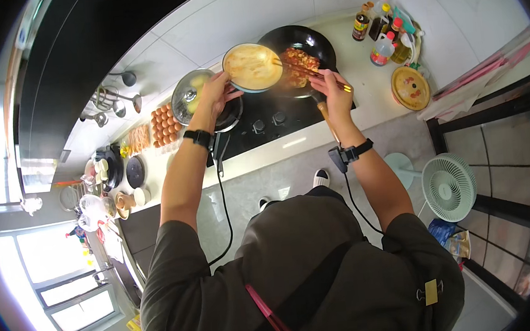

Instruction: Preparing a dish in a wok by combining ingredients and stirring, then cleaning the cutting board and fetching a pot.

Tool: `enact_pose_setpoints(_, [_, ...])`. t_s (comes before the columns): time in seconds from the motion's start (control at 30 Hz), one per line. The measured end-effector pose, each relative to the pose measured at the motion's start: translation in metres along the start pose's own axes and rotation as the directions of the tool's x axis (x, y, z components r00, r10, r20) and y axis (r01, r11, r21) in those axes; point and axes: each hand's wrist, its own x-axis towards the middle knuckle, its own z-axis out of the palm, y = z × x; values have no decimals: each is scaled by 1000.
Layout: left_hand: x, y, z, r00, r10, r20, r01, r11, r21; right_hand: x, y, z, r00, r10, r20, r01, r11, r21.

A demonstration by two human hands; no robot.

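Observation:
My left hand (pixel 216 96) grips the rim of a bowl (pixel 252 67) tilted beside the wok, its inside coated with a yellowish film. In my right hand (pixel 332 88) is a pair of dark chopsticks (pixel 302 69) with gold-coloured ends, their tips at the bowl's right rim. Below them, reddish and yellow food (pixel 302 62) lies in a black wok (pixel 323 44) on the stove. The wok's wooden handle (pixel 325 114) points towards me, under my right wrist. Left of the bowl stands a pan with a glass lid (pixel 182 95), partly behind my left hand.
Sauce bottles (pixel 360 23) and a round yellow patterned container (pixel 410 88) stand on the counter at right. Brown eggs (pixel 164 124) sit left of the stove (pixel 268 123). Ladles (pixel 129 78) hang on the wall. A fan (pixel 449 187) stands at my right. Cables hang from both wrists.

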Motion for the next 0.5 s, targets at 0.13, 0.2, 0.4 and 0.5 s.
enact_pose_setpoints(0.13, [-58, -12, -72, 997, 61, 36, -52, 975, -217, -30, 10, 27, 981, 104, 166, -119, 990, 80])
enact_pose_setpoints(0.2, [-93, -22, -126, 994, 109, 33, -96, 960, -264, -55, 24, 56, 962, 147, 230, -169, 982, 79])
enact_pose_setpoints(0.4, [-261, -78, -339, 975, 211, -70, -220, 868, -445, -183, 113, 200, 805, 370, 463, -444, 894, 57])
enact_pose_setpoints(0.5, [-370, -123, -446, 942, 219, -254, -318, 826, -465, -277, 148, 294, 571, 462, 679, -649, 760, 28])
